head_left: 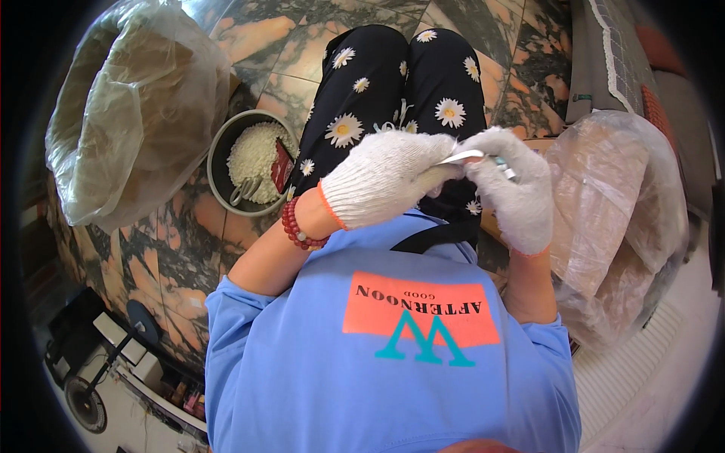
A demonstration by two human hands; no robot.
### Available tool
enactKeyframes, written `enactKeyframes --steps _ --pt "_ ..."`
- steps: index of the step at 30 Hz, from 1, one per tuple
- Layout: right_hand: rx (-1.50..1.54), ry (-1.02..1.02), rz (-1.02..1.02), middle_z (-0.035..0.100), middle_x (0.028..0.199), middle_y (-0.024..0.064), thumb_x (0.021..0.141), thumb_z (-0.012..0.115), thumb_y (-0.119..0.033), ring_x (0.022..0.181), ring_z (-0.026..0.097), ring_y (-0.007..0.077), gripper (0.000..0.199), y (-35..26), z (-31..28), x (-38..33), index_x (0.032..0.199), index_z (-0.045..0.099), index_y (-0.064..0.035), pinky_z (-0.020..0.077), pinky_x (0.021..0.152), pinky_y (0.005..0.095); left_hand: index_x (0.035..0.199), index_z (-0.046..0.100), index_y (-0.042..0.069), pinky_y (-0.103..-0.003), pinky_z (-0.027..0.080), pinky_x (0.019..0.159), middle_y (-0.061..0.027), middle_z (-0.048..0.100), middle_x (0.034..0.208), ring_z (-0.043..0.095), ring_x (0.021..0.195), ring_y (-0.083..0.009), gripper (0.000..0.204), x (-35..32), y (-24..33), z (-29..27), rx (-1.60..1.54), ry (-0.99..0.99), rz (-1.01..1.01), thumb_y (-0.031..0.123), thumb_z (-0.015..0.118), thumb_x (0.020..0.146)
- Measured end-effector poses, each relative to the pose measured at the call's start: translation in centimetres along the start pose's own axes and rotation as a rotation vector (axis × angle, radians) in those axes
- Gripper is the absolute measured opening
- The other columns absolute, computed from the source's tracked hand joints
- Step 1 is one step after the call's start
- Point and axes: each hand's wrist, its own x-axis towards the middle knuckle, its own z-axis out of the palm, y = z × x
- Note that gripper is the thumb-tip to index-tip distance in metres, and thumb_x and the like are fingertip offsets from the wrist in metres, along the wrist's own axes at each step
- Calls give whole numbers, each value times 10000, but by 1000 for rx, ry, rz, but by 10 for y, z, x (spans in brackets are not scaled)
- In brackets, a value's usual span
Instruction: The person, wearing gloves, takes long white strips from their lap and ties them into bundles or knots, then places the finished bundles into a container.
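Observation:
Over my lap, my left hand (396, 175), in a white knit glove with an orange cuff, is closed with its fingertips pinching one end of a thin white curved strip (462, 157). My right hand (515, 185), in a fuzzy white glove, closes on the strip's other end. A small white and teal piece (504, 167) shows between the right fingers; its kind is unclear. The two hands nearly meet, and the gloves hide part of what they hold. Left of my knees stands a grey round pot (214, 167) with many small white pieces (253, 155) inside.
In the pot lie a red packet (282, 164) and metal loop handles (245, 190). A large clear plastic bag (128, 121) stands at the left, another filled plastic bag (604, 204) at the right. A fan (84, 404) is at the lower left.

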Motion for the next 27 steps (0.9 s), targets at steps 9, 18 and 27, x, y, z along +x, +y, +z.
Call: enactKeyframes --steps 9,18,27 --pt "647 59 254 432 608 -26 1092 453 -236 503 500 47 267 6 1 12 940 553 -40 488 470 206 930 608 -8 -284 507 709 -38 571 807 558 721 -114 256 -13 -16 6 -451 -73 -87 163 493 1082" --pt "1419 61 -116 346 579 -28 1084 461 -239 419 284 114 326 21 -104 40 771 416 -160 331 395 250 870 569 3 -263 462 683 -9 517 726 496 692 -107 296 -26 -22 -1 -478 -124 -68 198 495 1079" --pt "505 224 -70 512 723 -26 999 596 -270 566 505 96 292 18 -101 18 1124 612 -7 455 524 238 948 633 28 -200 435 547 13 561 739 507 589 -53 250 -22 -9 -6 -634 -195 -367 212 519 1072"
